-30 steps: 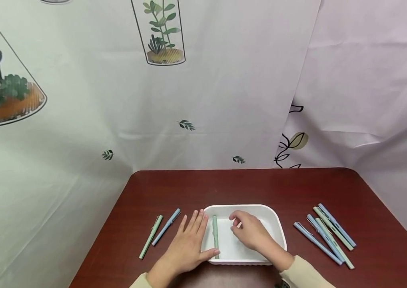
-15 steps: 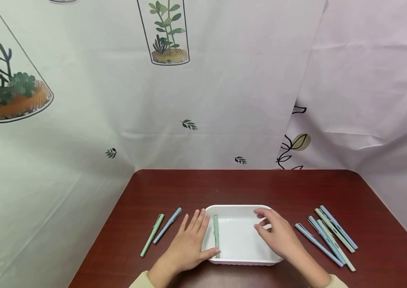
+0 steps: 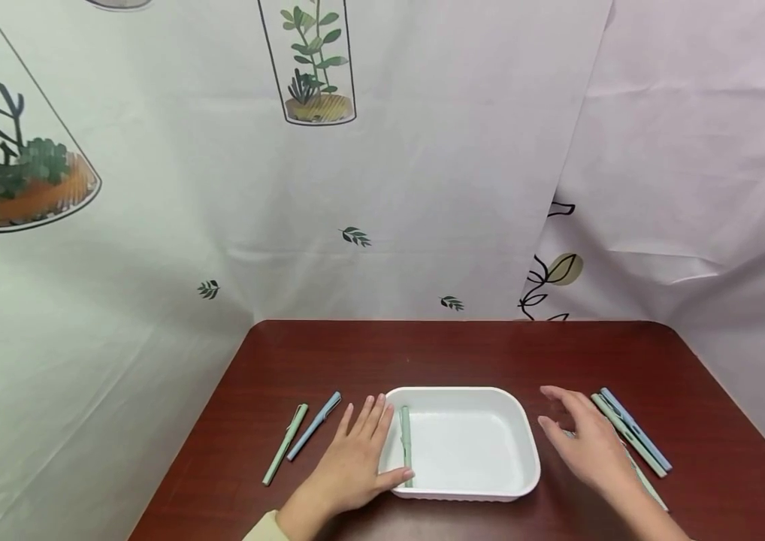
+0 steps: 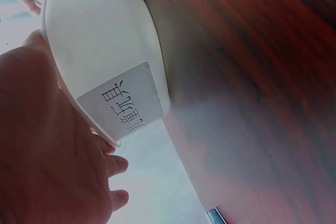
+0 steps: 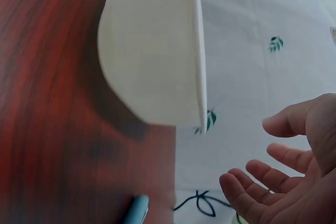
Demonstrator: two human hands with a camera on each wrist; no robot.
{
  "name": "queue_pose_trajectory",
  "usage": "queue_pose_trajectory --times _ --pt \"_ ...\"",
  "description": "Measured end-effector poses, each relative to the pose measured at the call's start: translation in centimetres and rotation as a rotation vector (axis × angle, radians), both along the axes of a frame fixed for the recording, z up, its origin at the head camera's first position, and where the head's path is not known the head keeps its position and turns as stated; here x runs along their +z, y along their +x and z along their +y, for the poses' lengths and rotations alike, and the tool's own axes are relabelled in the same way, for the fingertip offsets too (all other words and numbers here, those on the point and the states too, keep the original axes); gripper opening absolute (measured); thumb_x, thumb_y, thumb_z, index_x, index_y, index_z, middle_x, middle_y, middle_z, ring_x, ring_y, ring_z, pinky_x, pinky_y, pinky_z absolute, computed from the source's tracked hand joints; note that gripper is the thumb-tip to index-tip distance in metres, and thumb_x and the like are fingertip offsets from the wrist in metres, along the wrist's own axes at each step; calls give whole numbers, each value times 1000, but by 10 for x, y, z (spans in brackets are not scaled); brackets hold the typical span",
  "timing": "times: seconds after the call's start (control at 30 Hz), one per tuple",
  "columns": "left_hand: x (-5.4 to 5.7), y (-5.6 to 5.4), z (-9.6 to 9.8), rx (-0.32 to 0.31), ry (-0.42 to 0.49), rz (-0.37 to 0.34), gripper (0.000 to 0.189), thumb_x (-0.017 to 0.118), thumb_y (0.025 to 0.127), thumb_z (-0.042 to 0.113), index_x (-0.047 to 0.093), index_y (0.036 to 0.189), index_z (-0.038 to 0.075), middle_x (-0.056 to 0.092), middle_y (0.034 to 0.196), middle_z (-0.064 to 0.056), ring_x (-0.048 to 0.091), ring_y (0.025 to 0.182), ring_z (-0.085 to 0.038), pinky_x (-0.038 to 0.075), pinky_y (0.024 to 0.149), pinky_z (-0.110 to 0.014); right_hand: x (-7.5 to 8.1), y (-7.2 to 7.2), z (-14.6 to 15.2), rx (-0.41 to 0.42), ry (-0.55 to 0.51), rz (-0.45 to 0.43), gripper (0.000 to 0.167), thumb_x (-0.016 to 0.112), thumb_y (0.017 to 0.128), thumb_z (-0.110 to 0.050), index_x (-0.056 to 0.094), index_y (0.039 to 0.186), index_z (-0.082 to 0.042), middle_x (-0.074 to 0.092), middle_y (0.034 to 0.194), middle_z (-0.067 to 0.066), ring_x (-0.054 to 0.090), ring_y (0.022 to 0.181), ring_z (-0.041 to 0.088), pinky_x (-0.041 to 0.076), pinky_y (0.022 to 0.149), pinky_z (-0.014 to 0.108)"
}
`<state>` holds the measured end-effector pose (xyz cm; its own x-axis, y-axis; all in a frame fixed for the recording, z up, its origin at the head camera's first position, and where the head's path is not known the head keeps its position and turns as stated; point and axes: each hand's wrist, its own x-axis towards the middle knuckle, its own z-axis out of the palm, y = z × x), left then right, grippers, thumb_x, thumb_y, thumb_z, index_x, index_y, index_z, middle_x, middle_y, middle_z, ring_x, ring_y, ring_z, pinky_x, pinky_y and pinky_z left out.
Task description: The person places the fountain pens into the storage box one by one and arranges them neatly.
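A white plastic tray (image 3: 470,451) holds one green pen (image 3: 406,432) along its left side. My left hand (image 3: 354,460) rests on the tray's left rim, fingers straight and thumb across the near left corner. In the left wrist view that hand (image 4: 47,145) lies along the rim above a printed label (image 4: 123,103). My right hand (image 3: 588,445) hovers right of the tray over the right-hand pens, thumb and fingers apart and holding nothing. It hides some pens; a green pen (image 3: 649,485) shows partly beneath it. In the right wrist view a blue pen end (image 5: 138,211) shows below.
Left of the tray lie a green pen (image 3: 284,445) and a blue pen (image 3: 315,425). At the far right, a green pen (image 3: 629,436) and a blue pen (image 3: 639,432) lie side by side on the dark red table (image 3: 491,353). A printed curtain (image 3: 396,165) hangs behind.
My right hand has moved right, from above the tray to over the right-hand pens, its fingers spreading wider. My left hand has stayed on the tray's rim.
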<state>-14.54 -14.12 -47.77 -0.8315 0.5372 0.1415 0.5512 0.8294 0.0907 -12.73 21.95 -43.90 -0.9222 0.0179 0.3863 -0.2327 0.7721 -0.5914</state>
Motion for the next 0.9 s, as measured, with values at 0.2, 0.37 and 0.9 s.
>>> queue_pose_trajectory --times 0.2,0.37,0.9 --pt "-1 0 1 -6 -1 8 97 46 94 73 31 158 3 25 166 -18 22 154 -35 18 121 -60 -7 4 17 -19 56 -10 44 77 88 -12 64 129 -6 66 123 14 67 103 36 58 78 42" --pt "-1 0 2 -22 -6 58 97 40 94 76 34 157 2 29 164 -18 27 152 -35 22 119 -60 -13 6 28 -31 103 -77 49 74 90 -16 60 135 -4 61 129 24 63 110 44 52 84 58" --pt "2 1 0 -1 0 7 95 51 94 70 32 158 2 26 165 -19 23 153 -36 19 121 -60 -39 9 44 -29 275 -120 47 77 83 -10 65 127 3 62 127 31 57 118 49 46 92 64"
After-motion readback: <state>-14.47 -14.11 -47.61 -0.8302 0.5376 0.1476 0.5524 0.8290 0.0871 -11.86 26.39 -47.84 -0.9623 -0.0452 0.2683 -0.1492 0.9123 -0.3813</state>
